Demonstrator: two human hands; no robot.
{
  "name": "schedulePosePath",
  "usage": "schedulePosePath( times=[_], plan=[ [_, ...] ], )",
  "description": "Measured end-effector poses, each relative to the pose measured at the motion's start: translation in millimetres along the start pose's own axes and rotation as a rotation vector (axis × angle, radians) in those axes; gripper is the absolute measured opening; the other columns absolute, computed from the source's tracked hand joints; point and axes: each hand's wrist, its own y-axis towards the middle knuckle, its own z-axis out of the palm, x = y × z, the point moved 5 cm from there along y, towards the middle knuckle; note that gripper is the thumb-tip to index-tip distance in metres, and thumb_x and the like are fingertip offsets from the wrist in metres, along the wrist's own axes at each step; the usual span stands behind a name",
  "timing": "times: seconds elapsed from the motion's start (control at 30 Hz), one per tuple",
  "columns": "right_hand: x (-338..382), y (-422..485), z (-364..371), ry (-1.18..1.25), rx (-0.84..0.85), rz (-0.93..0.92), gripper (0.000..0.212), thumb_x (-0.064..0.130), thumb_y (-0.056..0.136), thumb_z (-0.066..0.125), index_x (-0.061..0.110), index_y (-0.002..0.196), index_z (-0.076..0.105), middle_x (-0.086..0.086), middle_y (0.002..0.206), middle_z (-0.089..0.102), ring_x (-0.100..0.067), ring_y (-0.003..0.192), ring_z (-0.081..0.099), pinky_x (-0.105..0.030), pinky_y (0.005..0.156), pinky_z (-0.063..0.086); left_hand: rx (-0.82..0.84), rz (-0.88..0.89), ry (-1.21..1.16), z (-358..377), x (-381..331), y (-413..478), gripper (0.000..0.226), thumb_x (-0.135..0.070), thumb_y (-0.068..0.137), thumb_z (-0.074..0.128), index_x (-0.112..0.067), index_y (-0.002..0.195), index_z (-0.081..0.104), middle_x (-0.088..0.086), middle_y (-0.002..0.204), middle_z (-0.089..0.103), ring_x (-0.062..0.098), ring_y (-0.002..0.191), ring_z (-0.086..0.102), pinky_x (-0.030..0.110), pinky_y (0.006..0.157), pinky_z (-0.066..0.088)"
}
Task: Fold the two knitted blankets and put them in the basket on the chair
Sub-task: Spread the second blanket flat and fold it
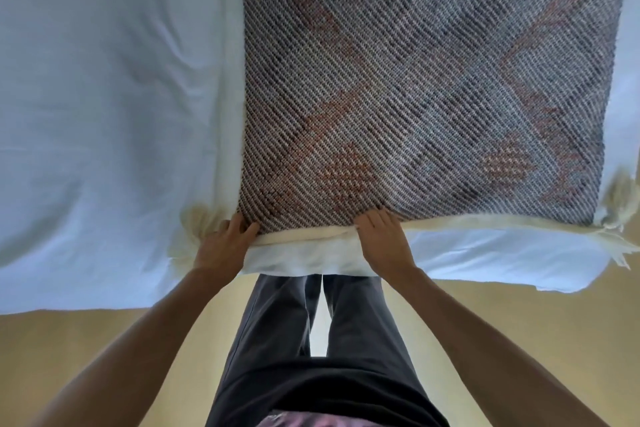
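A grey knitted blanket (433, 87) with reddish patches lies flat on the bed as a folded rectangle. Beneath it lies a cream blanket (301, 236); only its near edge and its fringed tassels at the left and right corners show. My left hand (225, 239) grips the near left corner of the grey blanket, thumb on top and fingers underneath. My right hand (381, 236) lies on the grey blanket's near edge, its fingers hooked over the edge. No basket or chair is in view.
The white bed sheet (104, 97) covers the bed and spreads wide to the left of the blankets. The bed's near edge is against my legs (311, 322). Tan floor (502, 315) shows below the bed on both sides.
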Motion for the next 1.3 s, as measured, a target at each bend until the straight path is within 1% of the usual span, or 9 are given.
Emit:
schedulePosePath(
  times=[0.13, 0.27, 0.4, 0.5, 0.57, 0.77, 1.0, 1.17, 1.3],
  plan=[
    [1.4, -23.8, 5.9, 0.009, 0.068, 0.062, 0.039, -0.008, 0.056, 0.072, 0.009, 0.091, 0.064, -0.007, 0.086, 0.061, -0.028, 0.080, 0.060, -0.035, 0.069, 0.050, 0.055, -0.031, 0.052, 5.0, -6.1, 2.1, 0.059, -0.002, 0.044, 0.080, -0.007, 0.100, 0.063, 0.019, 0.093, 0.060, 0.036, 0.074, 0.061, 0.039, 0.056, 0.051],
    [-8.6, -35.0, -4.2, 0.063, 0.074, 0.119, 0.044, -0.004, 0.062, 0.067, 0.008, 0.104, 0.063, -0.010, 0.103, 0.062, -0.031, 0.096, 0.059, -0.038, 0.077, 0.050, -0.030, -0.028, 0.029, -8.0, -28.9, 13.2, 0.054, -0.003, 0.038, 0.078, -0.003, 0.090, 0.063, 0.019, 0.081, 0.058, 0.036, 0.067, 0.058, 0.039, 0.052, 0.048],
    [-52.2, -46.1, -26.5, 0.047, -0.055, 0.250, 0.048, -0.009, 0.060, 0.065, 0.007, 0.106, 0.062, -0.014, 0.107, 0.060, -0.033, 0.097, 0.058, -0.040, 0.076, 0.050, -0.001, 0.036, -0.020, -23.1, -71.9, 22.9, 0.044, -0.010, 0.059, 0.071, -0.007, 0.101, 0.056, 0.015, 0.097, 0.056, 0.033, 0.085, 0.057, 0.042, 0.067, 0.051],
    [-102.5, -56.0, -41.3, -0.005, -0.141, 0.371, 0.049, -0.011, 0.060, 0.062, 0.005, 0.106, 0.061, -0.018, 0.109, 0.059, -0.035, 0.094, 0.057, -0.041, 0.072, 0.049, -0.013, 0.093, -0.070, -31.5, -113.7, 36.9, 0.041, -0.017, 0.080, 0.055, -0.009, 0.119, 0.045, 0.012, 0.116, 0.047, 0.029, 0.105, 0.048, 0.040, 0.087, 0.046],
    [-137.1, -65.5, -47.3, -0.041, -0.169, 0.427, 0.048, -0.012, 0.061, 0.058, 0.003, 0.107, 0.059, -0.019, 0.109, 0.058, -0.037, 0.092, 0.056, -0.043, 0.071, 0.049, -0.025, 0.116, -0.087, -38.3, -145.8, 47.2, 0.041, -0.021, 0.085, 0.050, -0.010, 0.123, 0.039, 0.011, 0.122, 0.042, 0.028, 0.111, 0.043, 0.038, 0.092, 0.042],
    [-227.7, -97.5, -58.8, -0.150, -0.151, 0.458, 0.048, -0.009, 0.064, 0.056, 0.003, 0.111, 0.057, -0.019, 0.109, 0.057, -0.038, 0.093, 0.055, -0.043, 0.070, 0.048, -0.075, 0.189, -0.098, -54.7, -253.5, 77.7, 0.038, -0.027, 0.088, 0.051, -0.010, 0.120, 0.040, 0.012, 0.120, 0.043, 0.028, 0.110, 0.044, 0.038, 0.091, 0.043],
    [-293.3, -107.4, -55.5, -0.235, -0.113, 0.418, 0.033, -0.005, 0.070, 0.062, 0.006, 0.101, 0.058, -0.018, 0.100, 0.059, -0.035, 0.090, 0.057, -0.042, 0.075, 0.047, -0.192, 0.229, 0.027, -72.4, -355.5, 115.2, 0.049, -0.022, 0.089, 0.057, -0.010, 0.132, 0.038, 0.020, 0.127, 0.043, 0.035, 0.113, 0.046, 0.043, 0.091, 0.043],
    [-307.9, -99.9, -62.0, -0.093, -0.125, 0.359, 0.019, -0.006, 0.071, 0.063, 0.007, 0.085, 0.061, -0.012, 0.081, 0.060, -0.031, 0.076, 0.057, -0.038, 0.069, 0.046, -0.150, 0.173, 0.020, -85.6, -382.0, 131.2, 0.043, -0.001, 0.088, 0.051, -0.009, 0.129, 0.039, 0.016, 0.119, 0.044, 0.031, 0.109, 0.047, 0.040, 0.085, 0.047],
    [-321.8, -115.4, -61.6, 0.046, -0.077, 0.216, 0.018, -0.007, 0.071, 0.060, 0.006, 0.083, 0.059, -0.012, 0.079, 0.058, -0.031, 0.075, 0.055, -0.038, 0.069, 0.045, -0.104, 0.223, 0.040, -82.6, -384.1, 122.2, 0.038, -0.004, 0.089, 0.046, -0.009, 0.126, 0.042, 0.014, 0.117, 0.048, 0.029, 0.108, 0.049, 0.040, 0.084, 0.049]
  ],
)
